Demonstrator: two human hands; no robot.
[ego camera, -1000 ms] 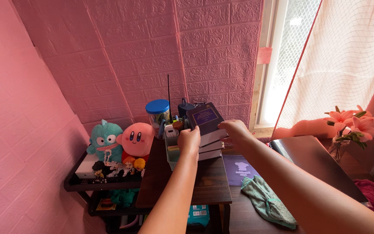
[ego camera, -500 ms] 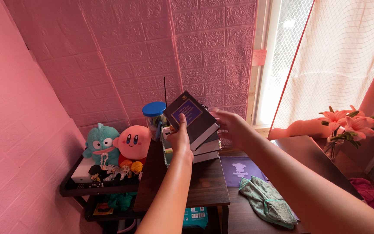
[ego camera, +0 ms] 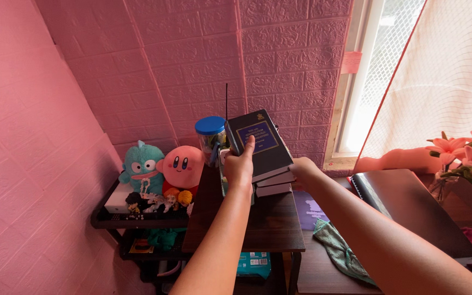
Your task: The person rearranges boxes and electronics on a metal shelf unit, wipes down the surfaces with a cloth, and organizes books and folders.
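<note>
Pink brick wall behind the dark counter (ego camera: 269, 229); my left hand (ego camera: 240, 165) and right hand (ego camera: 302, 168) grip closed on the black book (ego camera: 260, 143), tilted up off the stack (ego camera: 273, 183); lift underway, book not yet set anywhere.

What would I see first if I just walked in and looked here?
Probably the dark book, tilted up in the middle: the left hand grips its left edge and the right hand its right side, above two more stacked books. Next, left of them on a low shelf, the round pink plush beside a teal plush, against pink brick-patterned walls.
</note>
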